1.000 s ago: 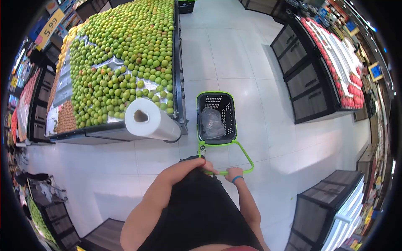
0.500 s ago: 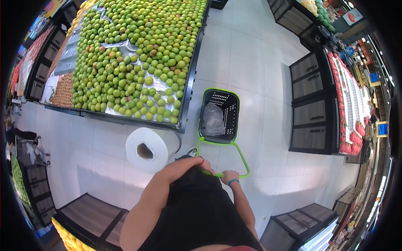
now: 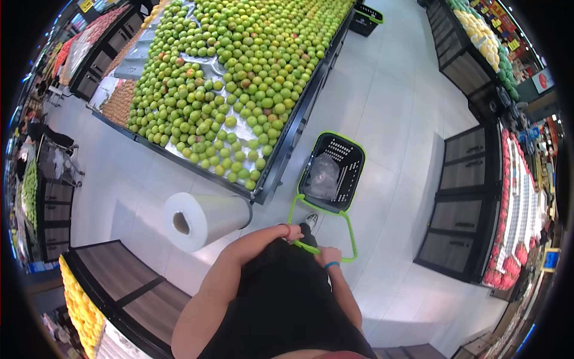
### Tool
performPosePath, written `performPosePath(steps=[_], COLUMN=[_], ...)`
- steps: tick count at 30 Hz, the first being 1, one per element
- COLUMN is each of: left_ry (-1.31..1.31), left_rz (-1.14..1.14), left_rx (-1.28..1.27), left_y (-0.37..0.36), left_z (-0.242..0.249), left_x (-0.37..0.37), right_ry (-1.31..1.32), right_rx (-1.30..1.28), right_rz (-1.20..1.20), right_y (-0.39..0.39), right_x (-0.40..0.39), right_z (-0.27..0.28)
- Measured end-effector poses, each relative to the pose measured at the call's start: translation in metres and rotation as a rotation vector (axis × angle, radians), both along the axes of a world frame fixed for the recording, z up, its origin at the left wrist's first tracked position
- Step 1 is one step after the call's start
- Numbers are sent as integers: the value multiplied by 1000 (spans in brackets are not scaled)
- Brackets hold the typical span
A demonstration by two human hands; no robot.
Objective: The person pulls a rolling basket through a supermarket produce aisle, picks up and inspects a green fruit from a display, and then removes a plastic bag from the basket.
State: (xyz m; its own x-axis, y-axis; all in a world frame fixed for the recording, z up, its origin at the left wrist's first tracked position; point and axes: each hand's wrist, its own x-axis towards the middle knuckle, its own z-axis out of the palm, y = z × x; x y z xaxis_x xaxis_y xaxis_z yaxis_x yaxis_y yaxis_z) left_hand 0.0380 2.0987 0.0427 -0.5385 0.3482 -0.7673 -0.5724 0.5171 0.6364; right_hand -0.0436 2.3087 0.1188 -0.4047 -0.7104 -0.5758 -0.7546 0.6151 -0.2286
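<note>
Both my hands are closed on the bright green handle [image 3: 351, 234] of a black shopping basket. My left hand [image 3: 292, 232] wraps the bar's left end, with a thin red band on its wrist. A little to the right, my right hand [image 3: 327, 256] grips the same bar, a blue band at its wrist. Beyond them the basket [image 3: 350, 191], black with a green rim and perforated walls, stands low by the floor. Inside it lies a crumpled clear plastic bag [image 3: 323, 176]. One checkered shoe [image 3: 311, 221] shows between the handle and the basket.
A big display of round green fruit [image 3: 263, 66] rises at left, its dark edge close to the basket. Beside its corner is a large roll of clear plastic [image 3: 224, 215]. Wood-front cabinets [image 3: 457, 215] line the right. Another black basket [image 3: 365, 21] stands far ahead; a cart [image 3: 57, 149] is far left.
The view has turned and moved, so the stand, roll and cabinets sit differently in frame. The basket appears farther right. Both hands keep hold of the handle.
</note>
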Motion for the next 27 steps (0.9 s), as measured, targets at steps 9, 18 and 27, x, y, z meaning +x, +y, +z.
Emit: performPosePath(steps=[9,18,27], left_ry=[46,295,300], left_rz=[263,805,1185], left_rx=[-76,-181,-541], left_y=[-6,5,-20], left_z=[12,11,29], left_x=[-74,-96,-124], right_ry=[-30,-30,-26], right_rx=[-76,-68,-47], right_rz=[29,115,151], right_y=[-9,-30,-52], right_x=[-96,-152,-193], right_z=[-16,-3,2])
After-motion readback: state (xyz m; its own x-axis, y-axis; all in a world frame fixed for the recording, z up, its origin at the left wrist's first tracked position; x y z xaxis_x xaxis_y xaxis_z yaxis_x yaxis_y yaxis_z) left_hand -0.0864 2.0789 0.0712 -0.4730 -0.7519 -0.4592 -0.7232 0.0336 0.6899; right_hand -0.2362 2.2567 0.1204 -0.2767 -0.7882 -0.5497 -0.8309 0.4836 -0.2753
